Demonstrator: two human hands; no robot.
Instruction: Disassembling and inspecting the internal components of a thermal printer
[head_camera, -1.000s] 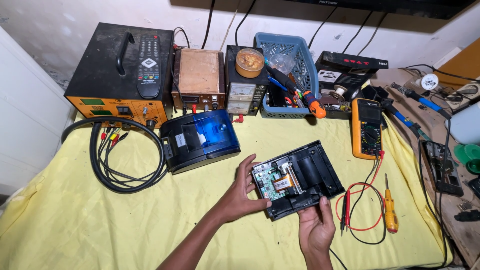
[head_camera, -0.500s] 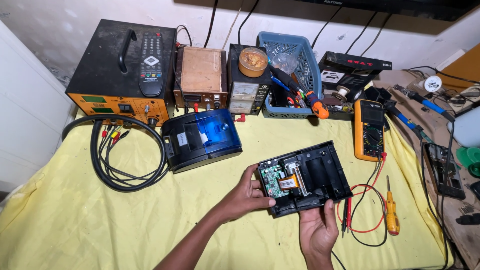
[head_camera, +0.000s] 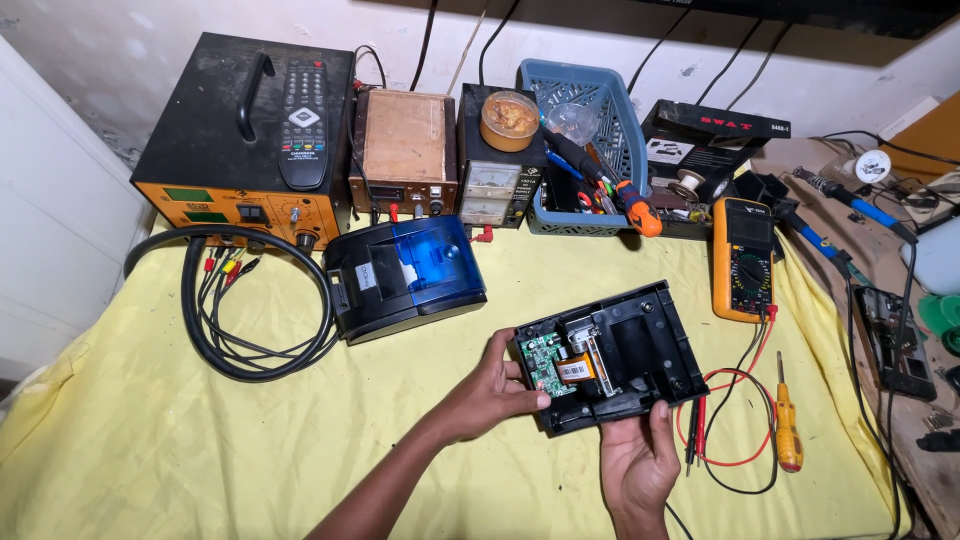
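Note:
I hold an opened black printer housing (head_camera: 640, 345) over the yellow cloth, tilted, with a green circuit board (head_camera: 543, 362) and an orange ribbon cable (head_camera: 578, 371) showing inside. My left hand (head_camera: 485, 395) grips its left edge beside the board. From below, my right hand (head_camera: 638, 462) supports the front edge, thumb up on the casing. A closed small printer with a blue translucent lid (head_camera: 405, 275) sits to the upper left of my hands.
A yellow multimeter (head_camera: 741, 258) with red and black leads (head_camera: 722, 420) and a yellow screwdriver (head_camera: 787, 430) lie to the right. Behind stand an orange-fronted black box with a remote (head_camera: 303, 110), a wooden box, a meter unit, a blue basket (head_camera: 590, 110). A coiled black cable (head_camera: 250, 310) lies left.
The housing and both hands hold nearly the same pose; the view has shifted slightly.

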